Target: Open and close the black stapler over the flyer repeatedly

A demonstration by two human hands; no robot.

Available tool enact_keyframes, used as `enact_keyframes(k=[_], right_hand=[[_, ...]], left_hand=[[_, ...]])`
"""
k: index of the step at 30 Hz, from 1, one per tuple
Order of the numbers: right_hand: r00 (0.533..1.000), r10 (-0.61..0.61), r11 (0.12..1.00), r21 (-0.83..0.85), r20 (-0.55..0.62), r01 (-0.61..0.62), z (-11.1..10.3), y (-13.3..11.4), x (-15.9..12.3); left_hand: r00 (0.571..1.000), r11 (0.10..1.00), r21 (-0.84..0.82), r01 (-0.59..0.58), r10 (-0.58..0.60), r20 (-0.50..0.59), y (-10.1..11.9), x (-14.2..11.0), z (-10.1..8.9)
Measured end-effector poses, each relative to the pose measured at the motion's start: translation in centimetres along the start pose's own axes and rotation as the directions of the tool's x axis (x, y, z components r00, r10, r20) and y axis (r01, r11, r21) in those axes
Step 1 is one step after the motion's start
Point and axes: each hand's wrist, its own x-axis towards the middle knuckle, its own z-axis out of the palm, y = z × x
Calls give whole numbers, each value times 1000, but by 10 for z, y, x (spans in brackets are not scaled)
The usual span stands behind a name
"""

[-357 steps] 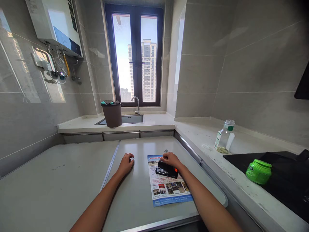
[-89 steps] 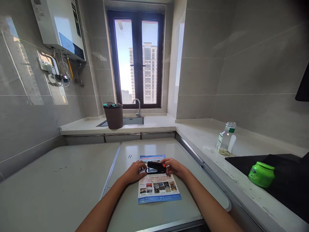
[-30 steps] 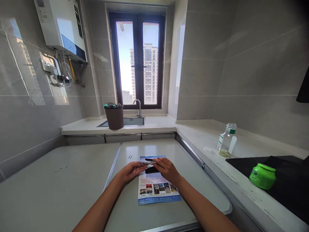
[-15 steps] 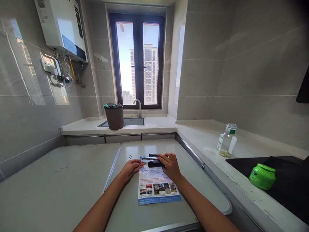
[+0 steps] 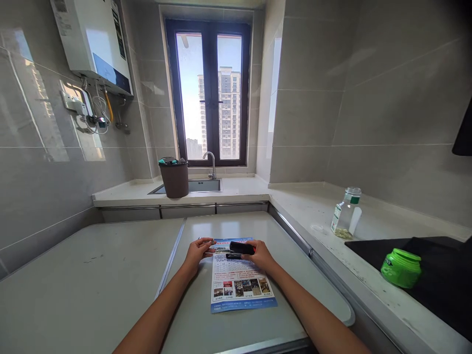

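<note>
A black stapler [image 5: 241,248] with an orange-red patch at its back lies in my right hand [image 5: 261,255], whose fingers are closed around its rear end. Its jaws are spread apart and a thin silver metal part points left from between them. Close to that metal end is my left hand [image 5: 198,253], thumb and fingers bent in a pinch; what sits between the fingertips is too small to make out. Underneath lies a printed flyer [image 5: 241,290] with blue borders and small photos. The spot where the small staple strips lay is covered by my left hand.
A pale board [image 5: 121,275] forms the work surface. Behind it, a brown bin [image 5: 174,179] stands at the sink [image 5: 204,184] with a faucet [image 5: 213,164]. On the right counter are a glass bottle [image 5: 345,216] and a green jar [image 5: 401,269] near a black hob [image 5: 446,275].
The stapler moved from the flyer's right side to its middle, then was opened out and turned over in my right hand. My left hand left its front end and shifted left over the staple strips.
</note>
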Motion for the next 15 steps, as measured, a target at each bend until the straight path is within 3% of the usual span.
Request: enact_keyframes(k=[7,15], right_hand=[[989,41,991,117,142,-58,6,4,-3],[981,72,984,149,181,-100,5,3,-3]], left_hand=[[1000,999,17,-29,29,-5,-4,4,0],[999,999,39,-33,32,18,-5,3,1]])
